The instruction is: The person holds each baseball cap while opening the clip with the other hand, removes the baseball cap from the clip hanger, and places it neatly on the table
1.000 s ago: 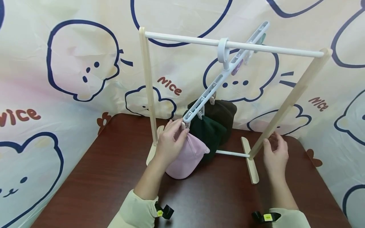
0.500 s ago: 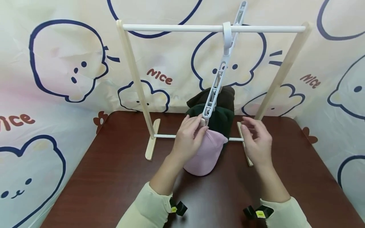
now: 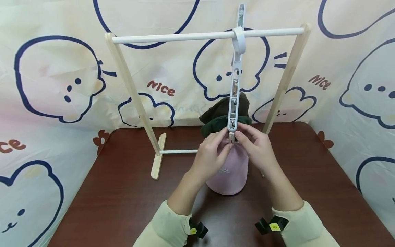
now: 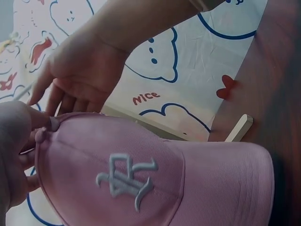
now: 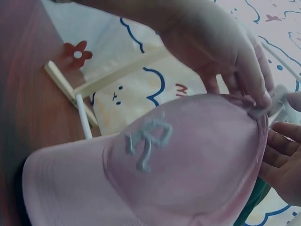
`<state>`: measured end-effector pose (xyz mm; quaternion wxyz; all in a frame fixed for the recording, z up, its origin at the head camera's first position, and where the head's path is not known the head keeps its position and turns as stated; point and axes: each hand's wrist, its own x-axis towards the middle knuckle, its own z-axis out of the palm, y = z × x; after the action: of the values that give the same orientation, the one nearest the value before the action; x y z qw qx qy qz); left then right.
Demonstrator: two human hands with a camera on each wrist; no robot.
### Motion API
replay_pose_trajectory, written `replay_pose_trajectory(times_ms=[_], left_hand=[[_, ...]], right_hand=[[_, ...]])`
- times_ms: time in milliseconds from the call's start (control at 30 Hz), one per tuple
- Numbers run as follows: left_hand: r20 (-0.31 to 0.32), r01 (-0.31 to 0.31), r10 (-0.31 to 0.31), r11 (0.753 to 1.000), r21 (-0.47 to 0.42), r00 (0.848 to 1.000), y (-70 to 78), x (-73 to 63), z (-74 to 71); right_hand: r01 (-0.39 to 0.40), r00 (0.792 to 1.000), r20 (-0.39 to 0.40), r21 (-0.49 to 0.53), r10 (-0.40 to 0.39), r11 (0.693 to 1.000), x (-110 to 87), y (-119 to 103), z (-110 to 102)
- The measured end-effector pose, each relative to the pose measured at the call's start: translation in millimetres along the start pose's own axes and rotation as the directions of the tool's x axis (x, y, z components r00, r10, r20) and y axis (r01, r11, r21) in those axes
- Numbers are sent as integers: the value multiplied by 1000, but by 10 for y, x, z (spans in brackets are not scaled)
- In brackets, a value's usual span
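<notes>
A pink cap [image 3: 228, 178] with raised light lettering [image 4: 127, 176] hangs brim down from a pale clip [image 3: 231, 137]. This clip sits at the near end of a light-blue clip hanger [image 3: 234, 103]. My left hand [image 3: 210, 154] pinches the clip from the left, at the cap's top edge. From the right, my right hand [image 3: 259, 145] has its thumb and forefinger at the same clip, its other fingers partly hidden behind the cap. Behind the pink cap hang a dark green cloth item [image 3: 213, 125] and a dark brown one [image 3: 225, 107].
The hanger hooks over the white top rod [image 3: 172, 37] of a wooden stand, with a left post [image 3: 132, 92] and a right post [image 3: 285, 79]. Its left foot [image 3: 158, 157] stands on the dark brown table [image 3: 123, 206]. A patterned curtain [image 3: 172, 68] surrounds the table.
My right hand has moved left from beside the right post to the clip. The hanger has turned from slanting to pointing nearly straight at me, my left hand staying at its near end.
</notes>
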<state>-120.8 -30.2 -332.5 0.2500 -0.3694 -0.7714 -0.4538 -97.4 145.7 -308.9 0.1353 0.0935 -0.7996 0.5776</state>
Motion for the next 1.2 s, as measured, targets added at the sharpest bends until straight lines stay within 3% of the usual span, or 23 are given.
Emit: replay_pose_trajectory(times_ms=[100, 200, 433, 567, 667, 733, 967, 1200], left_hand=[[23, 33, -31, 997, -66, 999, -1, -17, -33], [39, 96, -91, 979, -179, 995, -8, -28, -70], [72, 256, -250, 865, -432, 965, -29, -43, -149], [89, 300, -296, 820, -487, 951, -25, -35, -200], [81, 297, -297, 812, -502, 951, -12, -26, -230], [72, 291, -297, 809, -511, 952, 3, -21, -247], [41, 284, -306, 815, -505, 951, 48, -16, -309], [22, 310, -346, 809, -499, 938, 74, -25, -416]], right_hand=[[-6, 1000, 23, 49, 5, 999, 17, -51, 33], [7, 999, 31, 63, -9, 998, 17, -100, 66], [146, 989, 36, -52, -144, 988, -24, -239, 156], [275, 961, 78, -165, -265, 947, -30, -322, 208], [353, 936, 90, -246, -342, 903, -20, -380, 246], [361, 932, 82, -262, -353, 895, -6, -416, 267], [228, 972, 91, -163, -215, 960, 79, -483, 259], [183, 976, 144, -114, -166, 977, 78, -503, 267]])
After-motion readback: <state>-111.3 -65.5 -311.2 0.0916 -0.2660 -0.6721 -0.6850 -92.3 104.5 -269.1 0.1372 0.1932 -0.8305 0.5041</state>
